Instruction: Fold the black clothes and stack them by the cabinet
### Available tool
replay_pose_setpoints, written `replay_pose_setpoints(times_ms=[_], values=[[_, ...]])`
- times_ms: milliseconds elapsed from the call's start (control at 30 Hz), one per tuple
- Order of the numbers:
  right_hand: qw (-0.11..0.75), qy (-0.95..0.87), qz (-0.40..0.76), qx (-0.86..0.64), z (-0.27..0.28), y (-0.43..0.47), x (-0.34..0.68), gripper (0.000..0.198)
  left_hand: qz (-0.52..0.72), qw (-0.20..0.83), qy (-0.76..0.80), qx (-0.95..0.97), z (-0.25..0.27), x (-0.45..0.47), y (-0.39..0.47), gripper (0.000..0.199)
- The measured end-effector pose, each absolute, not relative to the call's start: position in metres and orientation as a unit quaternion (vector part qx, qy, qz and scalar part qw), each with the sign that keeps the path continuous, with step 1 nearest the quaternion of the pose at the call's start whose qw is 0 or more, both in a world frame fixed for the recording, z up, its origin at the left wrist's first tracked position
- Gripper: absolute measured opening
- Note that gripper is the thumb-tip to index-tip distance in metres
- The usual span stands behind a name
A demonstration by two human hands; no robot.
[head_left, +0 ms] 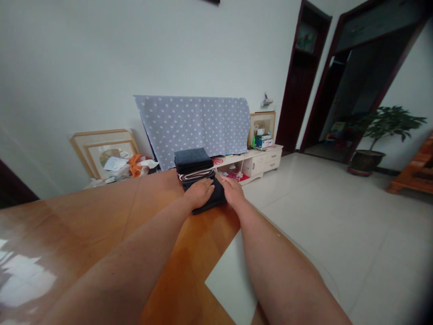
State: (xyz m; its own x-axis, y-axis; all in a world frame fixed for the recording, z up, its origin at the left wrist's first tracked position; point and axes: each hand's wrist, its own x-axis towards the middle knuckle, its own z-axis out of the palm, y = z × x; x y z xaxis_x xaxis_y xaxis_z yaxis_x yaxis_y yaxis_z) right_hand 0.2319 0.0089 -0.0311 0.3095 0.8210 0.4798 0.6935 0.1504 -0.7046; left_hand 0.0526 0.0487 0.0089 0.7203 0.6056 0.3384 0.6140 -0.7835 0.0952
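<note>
A folded black garment (209, 204) lies on the wooden table, in front of a stack of folded dark clothes (193, 159) with a brown-and-white striped layer lower down. Palm down, my left hand (200, 191) rests flat on the black garment, its fingers stretched toward the stack. My right hand (232, 189) is at the garment's right side, fingers extended forward along its edge; nothing shows in its grasp. Part of the black garment is hidden under my left hand.
The glossy wooden table (101, 216) bears a white sheet (233, 275) under my right forearm. Beyond it stand a white cabinet (267, 161), a grey polka-dot cloth cover (199, 122) and framed pictures (104, 149). A potted plant (367, 158) is at the right.
</note>
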Motion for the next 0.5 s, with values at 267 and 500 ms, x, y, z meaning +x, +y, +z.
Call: replay_pose_setpoints(times_ms=[267, 500], values=[[0.357, -0.631, 0.049, -0.687, -0.027, 0.0, 0.226, 0.041, -0.178, 0.031, -0.308, -0.934, 0.007, 0.051, 0.049, 0.063], [0.344, -0.624, 0.033, -0.701, -0.026, -0.003, 0.226, 0.041, -0.197, 0.067, -0.319, -0.925, 0.006, 0.027, 0.045, 0.064]])
